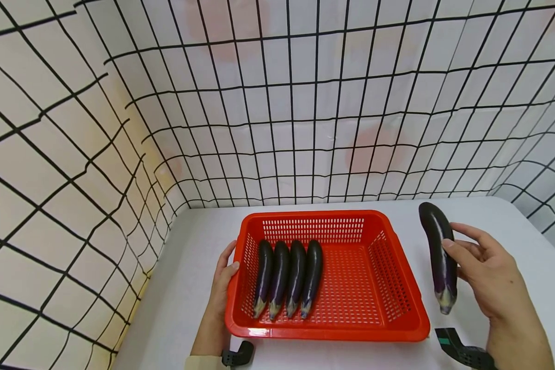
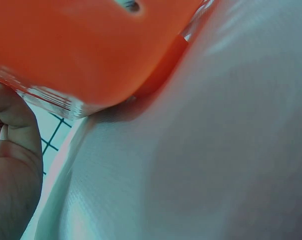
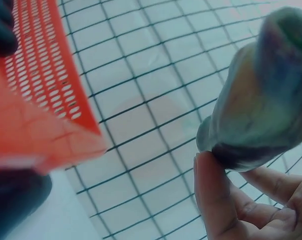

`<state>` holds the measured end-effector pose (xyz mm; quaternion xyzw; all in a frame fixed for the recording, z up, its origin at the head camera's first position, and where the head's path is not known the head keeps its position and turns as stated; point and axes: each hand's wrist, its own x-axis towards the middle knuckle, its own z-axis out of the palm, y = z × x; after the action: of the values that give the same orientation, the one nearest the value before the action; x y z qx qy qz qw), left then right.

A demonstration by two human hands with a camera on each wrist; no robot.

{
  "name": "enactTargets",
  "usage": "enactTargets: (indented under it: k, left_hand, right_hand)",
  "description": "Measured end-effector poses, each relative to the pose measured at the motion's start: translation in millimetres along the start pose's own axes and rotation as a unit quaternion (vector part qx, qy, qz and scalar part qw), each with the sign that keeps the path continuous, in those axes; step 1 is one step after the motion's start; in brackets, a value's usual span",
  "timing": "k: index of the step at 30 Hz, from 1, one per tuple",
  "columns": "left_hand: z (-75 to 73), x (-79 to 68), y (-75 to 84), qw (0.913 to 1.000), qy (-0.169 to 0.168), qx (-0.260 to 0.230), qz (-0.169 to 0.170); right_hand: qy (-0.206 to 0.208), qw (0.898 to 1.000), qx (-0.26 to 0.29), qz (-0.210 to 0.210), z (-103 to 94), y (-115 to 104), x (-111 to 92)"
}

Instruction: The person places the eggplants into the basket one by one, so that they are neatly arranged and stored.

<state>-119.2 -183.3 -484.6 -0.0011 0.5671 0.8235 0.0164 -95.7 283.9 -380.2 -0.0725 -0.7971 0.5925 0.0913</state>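
Note:
To the right of the red basket (image 1: 351, 334), my right hand (image 1: 495, 272) pinches a dark eggplant (image 1: 437, 241) between thumb and fingers, its pale stem end pointing down toward me. In the right wrist view the stem end of that eggplant (image 3: 260, 100) looms close, with the thumb (image 3: 210, 190) against it. My left hand (image 1: 224, 280) grips the basket's left rim, thumb on the edge. Several eggplants (image 1: 312, 277) lie side by side in the left half of the basket, stem ends toward me. The left wrist view catches the basket's outer wall (image 2: 101, 45) beside the hand (image 2: 13, 165).
The basket stands on a white-covered table (image 1: 180, 267). Black wire grid panels (image 1: 305, 123) rise at the back and on both sides. A black wrist strap (image 1: 467, 352) is on the right arm, another (image 1: 238, 354) on the left.

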Motion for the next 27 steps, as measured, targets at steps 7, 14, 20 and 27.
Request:
enactTargets:
  k: [7,14,20,27]
  left_hand:
    - [0.1,-0.4,0.7,1.0,-0.004,0.005,0.004]
    - [0.7,-0.1,2.2,0.9999,-0.011,-0.009,0.001]
    - [0.6,0.2,2.7,0.9998,-0.013,-0.011,-0.005]
    - [0.7,0.1,2.6,1.0,-0.004,-0.006,-0.005]
  right_hand:
    - [-0.019,0.995,0.08,-0.056,0.9,-15.2,-5.3]
    - [-0.058,0.988,0.12,-0.082,12.7,-30.1,-3.4]
    - [-0.103,0.989,0.083,-0.073,33.2,-34.1,2.1]
    - [-0.131,0.989,0.034,-0.055,56.6,-39.5,9.5]
